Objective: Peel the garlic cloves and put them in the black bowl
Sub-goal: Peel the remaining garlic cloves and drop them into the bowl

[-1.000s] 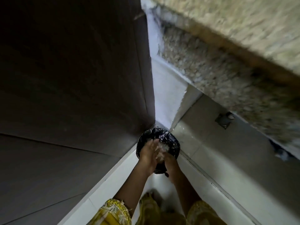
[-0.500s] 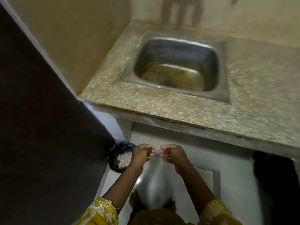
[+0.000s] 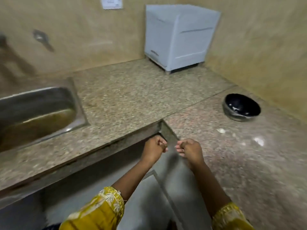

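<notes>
1. A kitchen corner: an L-shaped table (image 3: 126,100) of speckled granite runs under beige walls (image 3: 83,30), and the person stands in its inner angle, yellow sleeves (image 3: 99,211) lowest in view.
2. The left hand (image 3: 154,147) and right hand (image 3: 190,149) hover just apart in front of the inner corner of the table, off its edge. Both have their fingers curled in toward each other. Whether either pinches a scrap of skin or a clove, I cannot tell; nothing shows between them.
3. Held like this, knuckles out and fingertips facing, the hands look set for fine work over the gap and not over the table, perhaps so that loose skin falls clear of it.
4. A small pale bit (image 3: 221,130) lies on the table to the right, between the hands and the bowl. It could be peel or a clove; it is too blurred to say.
5. The black bowl (image 3: 241,107) sits farther right, close to the right wall and well apart from both hands. Pale flecks show inside, maybe peeled garlic cloves, maybe only glints.
6. Nothing stands between the hands and the bowl, so the right hand likely has the easier reach.
7. To the left a steel sink (image 3: 78,103) is let into the table, out of the way.
8. In the far corner stands a pale grey box (image 3: 179,37) on short feet.
</notes>
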